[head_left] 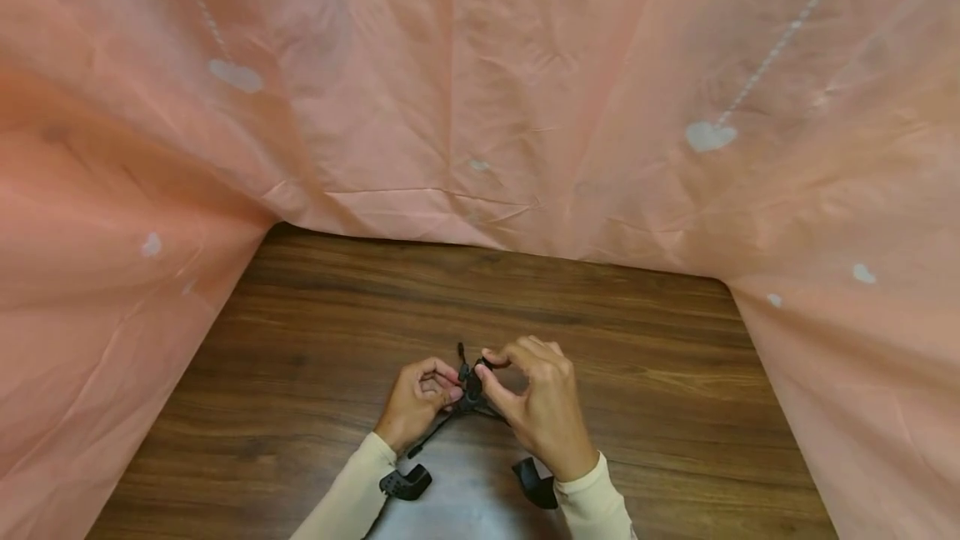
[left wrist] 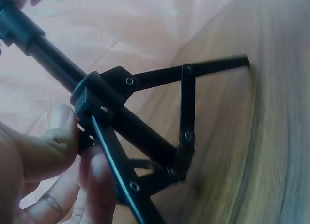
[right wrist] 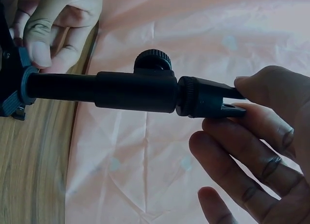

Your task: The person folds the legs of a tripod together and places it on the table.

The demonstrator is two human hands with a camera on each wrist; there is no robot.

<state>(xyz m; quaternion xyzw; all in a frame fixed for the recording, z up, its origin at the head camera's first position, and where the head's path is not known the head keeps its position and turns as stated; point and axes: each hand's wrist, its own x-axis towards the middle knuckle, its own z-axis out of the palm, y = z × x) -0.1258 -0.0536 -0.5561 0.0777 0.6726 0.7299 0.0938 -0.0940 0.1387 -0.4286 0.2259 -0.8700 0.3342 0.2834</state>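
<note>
A small black tripod (head_left: 472, 397) with its legs spread is held over the wooden table (head_left: 337, 298), between the two hands. My left hand (head_left: 411, 402) pinches it near the leg collar (left wrist: 97, 98), thumb and fingers at a small part below that collar. Hinged struts (left wrist: 188, 103) join the legs to the centre tube (left wrist: 145, 136). At the other end, my right hand (head_left: 546, 402) pinches the prongs of the forked top piece (right wrist: 208, 98) between thumb and index finger. A ridged knob (right wrist: 153, 60) sticks out from the sleeve (right wrist: 131, 90) beside that piece.
Pink cloth (head_left: 525, 107) with white hearts hangs along the back and both sides of the table. Near each sleeved wrist sits a black wrist-worn device, one on the left (head_left: 406, 482) and one on the right (head_left: 535, 486).
</note>
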